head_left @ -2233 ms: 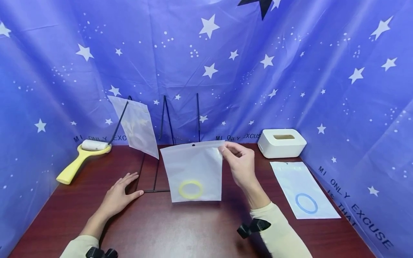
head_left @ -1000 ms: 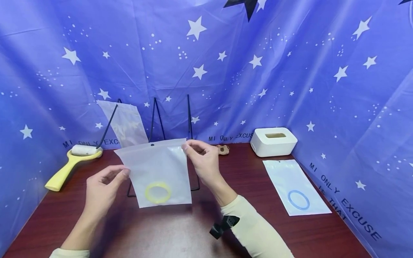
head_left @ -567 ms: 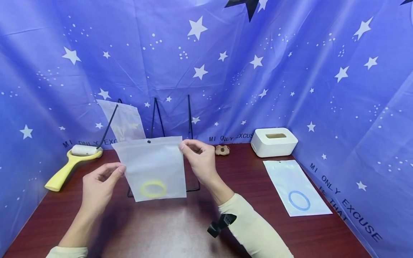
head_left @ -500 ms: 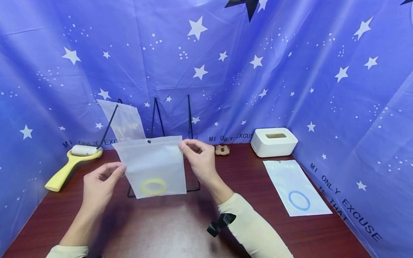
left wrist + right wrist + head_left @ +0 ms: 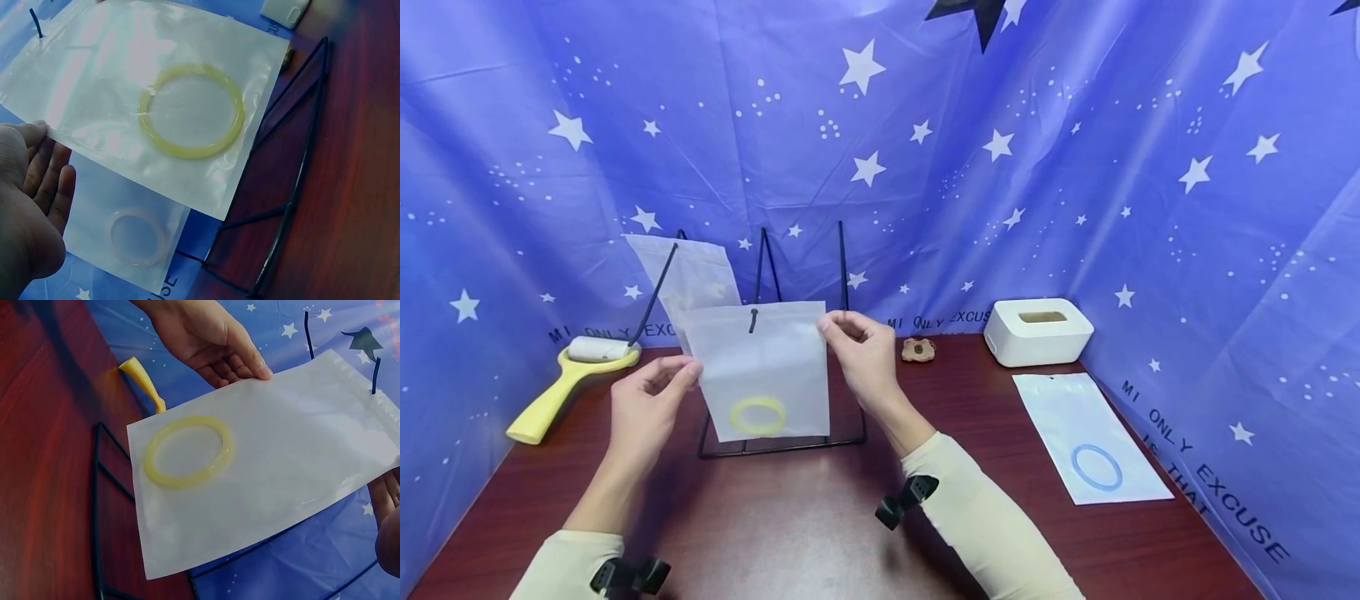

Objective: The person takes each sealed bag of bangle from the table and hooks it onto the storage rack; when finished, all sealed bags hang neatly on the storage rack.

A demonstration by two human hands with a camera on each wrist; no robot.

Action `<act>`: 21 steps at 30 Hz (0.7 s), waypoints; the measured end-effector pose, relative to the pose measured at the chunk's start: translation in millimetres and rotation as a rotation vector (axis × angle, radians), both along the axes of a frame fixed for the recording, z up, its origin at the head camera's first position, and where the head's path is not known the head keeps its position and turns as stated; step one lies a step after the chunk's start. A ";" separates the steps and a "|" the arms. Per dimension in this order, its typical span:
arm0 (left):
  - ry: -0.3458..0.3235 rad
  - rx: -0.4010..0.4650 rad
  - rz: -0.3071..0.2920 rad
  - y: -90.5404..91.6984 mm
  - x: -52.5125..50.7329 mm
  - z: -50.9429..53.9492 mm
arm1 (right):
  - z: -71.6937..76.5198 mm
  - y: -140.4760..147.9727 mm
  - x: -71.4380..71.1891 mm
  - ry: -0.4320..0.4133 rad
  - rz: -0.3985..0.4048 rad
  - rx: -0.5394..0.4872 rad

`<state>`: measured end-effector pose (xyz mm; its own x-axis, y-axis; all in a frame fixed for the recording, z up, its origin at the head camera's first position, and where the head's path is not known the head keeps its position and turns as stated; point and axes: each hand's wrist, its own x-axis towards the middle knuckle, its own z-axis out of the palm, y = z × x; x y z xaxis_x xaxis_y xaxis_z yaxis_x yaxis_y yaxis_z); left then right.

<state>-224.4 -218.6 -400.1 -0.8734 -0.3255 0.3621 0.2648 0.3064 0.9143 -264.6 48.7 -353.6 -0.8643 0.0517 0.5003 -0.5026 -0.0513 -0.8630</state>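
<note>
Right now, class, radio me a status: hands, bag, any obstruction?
Left hand and right hand pinching opposite edges of yellow-ring bag. Black prong poking through the bag's top hole. Nothing visible in the way.

All legible text stood in dark capitals on the starred blue curtain (image 5: 940,208). At left, above the yellow-handled roller (image 5: 553,392), one inscription (image 5: 602,331) read "MI ONLY EXC", its remainder hidden. At the rear, a second inscription (image 5: 936,322) read "MI ONLY EXCUS" and broke off beside the white box (image 5: 1037,343); a fold distorted its middle word. At right, a sloping line (image 5: 1213,477) gave "MI ONLY EXCUSE" in full, with a shorter line (image 5: 1183,482), "IS THAT", beneath it. In the left wrist view, letters (image 5: 167,286) ending in "SE" appeared near the lower border.
</note>
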 end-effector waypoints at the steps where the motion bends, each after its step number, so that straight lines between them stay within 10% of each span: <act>1: 0.012 0.006 0.000 0.1 -1.7 0.6 | 0.4 -0.6 -2.0 0.007 0.000 0.005; 21: -0.009 0.092 -0.013 -0.2 -56.5 11.1 | 11.2 -7.2 -49.7 0.090 -0.125 0.119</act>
<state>-280.9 -218.8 -389.0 -0.8810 -0.3455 0.3232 0.2597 0.2177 0.9408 -314.3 41.5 -342.4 -0.8065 0.0917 0.5841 -0.5739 0.1165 -0.8106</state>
